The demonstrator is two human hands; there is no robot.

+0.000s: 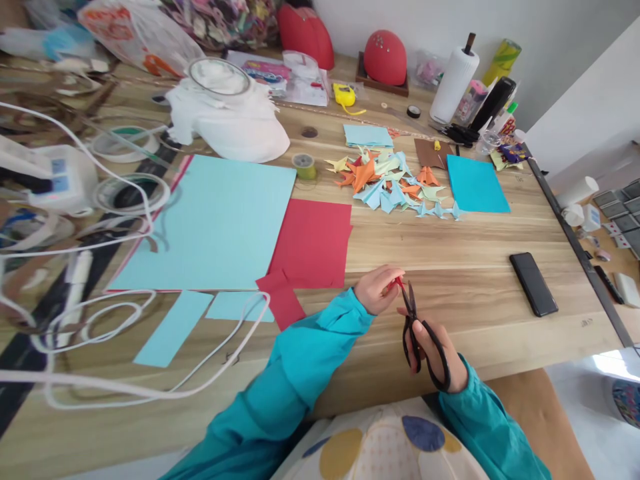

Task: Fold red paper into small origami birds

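Over the near part of the wooden table, my left hand (379, 288) pinches a small piece of red paper (399, 282), most of it hidden by the fingers. My right hand (436, 353) grips black-handled scissors (410, 307), with their blades slightly apart and the tips right by the red piece. To the left of my left hand lie red paper sheets (317, 243) and a smaller red strip (281, 300). Past my hands is a pile of folded paper cranes (385, 180) in orange, pale green, yellow and light blue.
Large light-blue sheets (215, 220) lie to the left, with white cables (190, 387) looping in front. A phone (533, 283) rests on the right. Bright blue paper (477, 183), a thread spool (303, 166), a yellow tape measure (345, 97) and a paper roll (455, 83) stand farther back.
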